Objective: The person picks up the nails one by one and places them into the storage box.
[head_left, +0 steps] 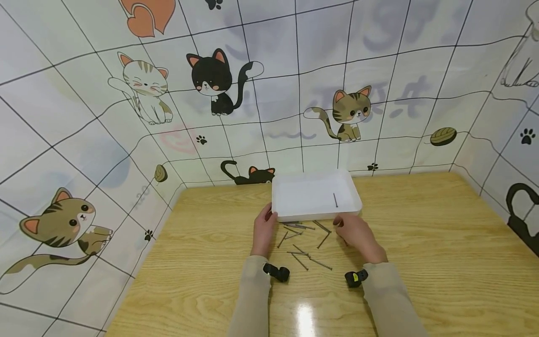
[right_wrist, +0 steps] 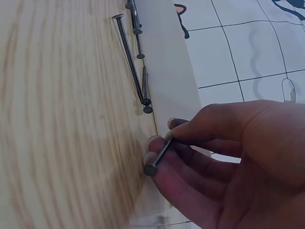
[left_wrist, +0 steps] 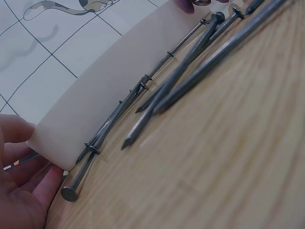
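Observation:
A shallow white tray (head_left: 311,196) stands at the back of the wooden table, with one nail (head_left: 335,200) lying inside it. My left hand (head_left: 264,231) holds the tray's front left corner, its fingers on the corner wall in the left wrist view. Just in front of the tray's right part, my right hand (head_left: 358,236) pinches a single nail (right_wrist: 161,156) between thumb and fingers, its flat head pointing away from the palm. Several loose nails (left_wrist: 186,62) lie along the tray's front wall, some crossing each other. More nails (head_left: 309,258) are scattered nearer to me, between my forearms.
The wooden table (head_left: 202,281) runs up to a wall sheet (head_left: 278,93) printed with cats and grid lines, close behind the tray. Another sheet rises along the left side. Dark wrist cameras (head_left: 275,272) are strapped to both wrists.

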Demonstrator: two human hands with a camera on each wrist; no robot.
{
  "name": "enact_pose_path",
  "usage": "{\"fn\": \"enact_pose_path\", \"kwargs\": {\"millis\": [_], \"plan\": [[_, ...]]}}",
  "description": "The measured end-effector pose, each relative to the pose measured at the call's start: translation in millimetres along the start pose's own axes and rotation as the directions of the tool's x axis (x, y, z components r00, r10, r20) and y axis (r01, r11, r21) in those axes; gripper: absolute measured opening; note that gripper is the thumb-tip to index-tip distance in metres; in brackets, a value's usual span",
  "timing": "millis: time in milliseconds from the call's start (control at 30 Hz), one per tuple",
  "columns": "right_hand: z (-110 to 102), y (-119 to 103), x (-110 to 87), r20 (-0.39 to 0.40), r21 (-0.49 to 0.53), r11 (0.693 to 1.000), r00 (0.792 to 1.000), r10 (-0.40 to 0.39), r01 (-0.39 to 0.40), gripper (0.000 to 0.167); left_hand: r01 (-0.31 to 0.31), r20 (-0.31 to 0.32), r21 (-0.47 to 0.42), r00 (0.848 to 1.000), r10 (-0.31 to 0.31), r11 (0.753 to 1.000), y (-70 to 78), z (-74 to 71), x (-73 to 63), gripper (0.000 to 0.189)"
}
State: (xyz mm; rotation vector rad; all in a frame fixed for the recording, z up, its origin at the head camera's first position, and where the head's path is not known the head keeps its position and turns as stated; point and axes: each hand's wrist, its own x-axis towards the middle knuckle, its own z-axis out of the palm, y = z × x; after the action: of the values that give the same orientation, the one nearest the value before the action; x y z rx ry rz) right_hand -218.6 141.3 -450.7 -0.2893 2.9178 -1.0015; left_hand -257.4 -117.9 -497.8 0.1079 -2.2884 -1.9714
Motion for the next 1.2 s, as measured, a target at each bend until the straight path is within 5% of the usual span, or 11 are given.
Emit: {"fn": "enact_pose_path", "kwargs": {"millis": [433,667,800,1000,1200], "plan": [[-8,5,10.0,-0.013,0.206,0.977,0.999,-0.051,0.052,0.026,-0.002,0.035,-0.019,0.999,0.002,1.0,30.5,-5.9,-17.0,0.045],[-18,1,18.9,-0.101,0.267,0.961,0.994,-0.047,0.072,0.032,-0.017,0.043,-0.018,0.999,0.018,1.0,30.0,-4.6,-17.7,0.047],[-25,4,32.3,-0.09,0.396,0.918,0.996,0.011,0.026,0.035,-0.009,0.042,-0.022,0.999,0.01,1.0,29.0,-4.8,-16.0,0.046],[-32,11,58.4,-0.076,0.5,0.865,0.993,0.088,-0.039,0.035,0.008,0.037,-0.051,0.999,-0.006,0.999,12.2,-4.8,-7.0,0.046],[-36,19,85.3,-0.108,0.506,0.86,0.984,0.141,-0.068,0.032,-0.023,0.008,-0.015,1.0,0.023,1.0,1.5,-1.5,-1.7,0.044]]}}
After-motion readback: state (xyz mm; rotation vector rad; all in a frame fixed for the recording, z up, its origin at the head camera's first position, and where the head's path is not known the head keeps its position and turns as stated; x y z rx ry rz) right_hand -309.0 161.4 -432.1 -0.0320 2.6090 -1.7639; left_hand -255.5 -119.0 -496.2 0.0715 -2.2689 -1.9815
